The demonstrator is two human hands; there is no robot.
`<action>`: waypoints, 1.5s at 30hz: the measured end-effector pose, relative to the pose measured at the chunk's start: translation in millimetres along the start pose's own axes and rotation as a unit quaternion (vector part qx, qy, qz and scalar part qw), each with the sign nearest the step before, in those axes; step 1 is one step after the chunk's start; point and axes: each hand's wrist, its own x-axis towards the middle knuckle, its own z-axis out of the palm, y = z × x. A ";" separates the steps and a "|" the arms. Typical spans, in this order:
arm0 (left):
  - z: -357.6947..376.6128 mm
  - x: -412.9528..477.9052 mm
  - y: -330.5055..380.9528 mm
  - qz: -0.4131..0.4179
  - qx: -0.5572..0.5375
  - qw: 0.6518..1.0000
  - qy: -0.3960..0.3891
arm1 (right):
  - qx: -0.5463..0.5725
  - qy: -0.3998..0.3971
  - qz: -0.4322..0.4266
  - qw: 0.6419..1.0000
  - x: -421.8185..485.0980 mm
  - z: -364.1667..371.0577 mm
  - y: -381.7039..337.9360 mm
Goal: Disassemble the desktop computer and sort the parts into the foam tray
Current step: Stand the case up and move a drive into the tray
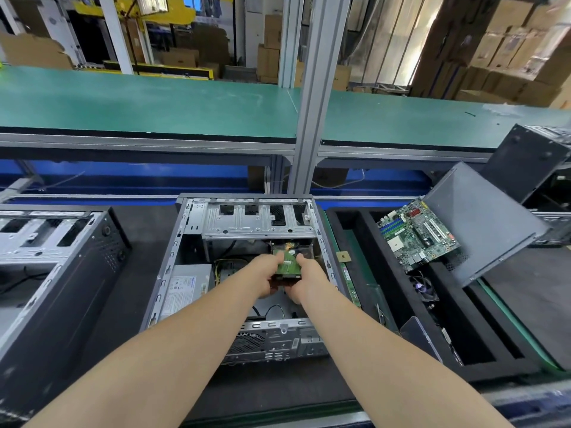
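One drive (289, 263) between left hand (266, 278), right hand (305, 281)

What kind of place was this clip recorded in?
Likely a factory or warehouse teardown line: long green-matted benches on aluminium frames, stacked cardboard boxes behind, and opened computer cases beside a foam tray of parts.

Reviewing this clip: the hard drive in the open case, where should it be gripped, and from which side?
Probably by its long side edges, one hand each side, as the left hand and right hand hold the hard drive now. Come from the near side: the drive cage blocks its far end. Its circuit board faces up, so keep fingers off the face.
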 end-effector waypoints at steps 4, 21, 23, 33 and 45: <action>-1.4 -5.4 -6.1 -0.021 -0.019 1.000 -0.001 | -0.004 0.021 0.002 1.000 -5.9 -7.3 4.9; -36.8 -29.3 8.2 0.008 -0.071 0.995 0.063 | -0.128 0.075 -0.082 0.986 -43.4 5.2 9.0; -44.5 -27.9 12.1 0.032 -0.049 0.995 0.085 | -0.144 0.069 -0.092 0.983 -50.4 9.3 7.2; -28.3 -33.3 11.5 0.165 0.093 0.964 0.185 | -0.155 0.074 -0.144 0.975 -77.9 13.7 -22.5; 65.3 -46.4 32.5 0.296 0.196 0.925 0.133 | -0.133 0.150 -0.257 0.945 -69.0 -41.2 -117.4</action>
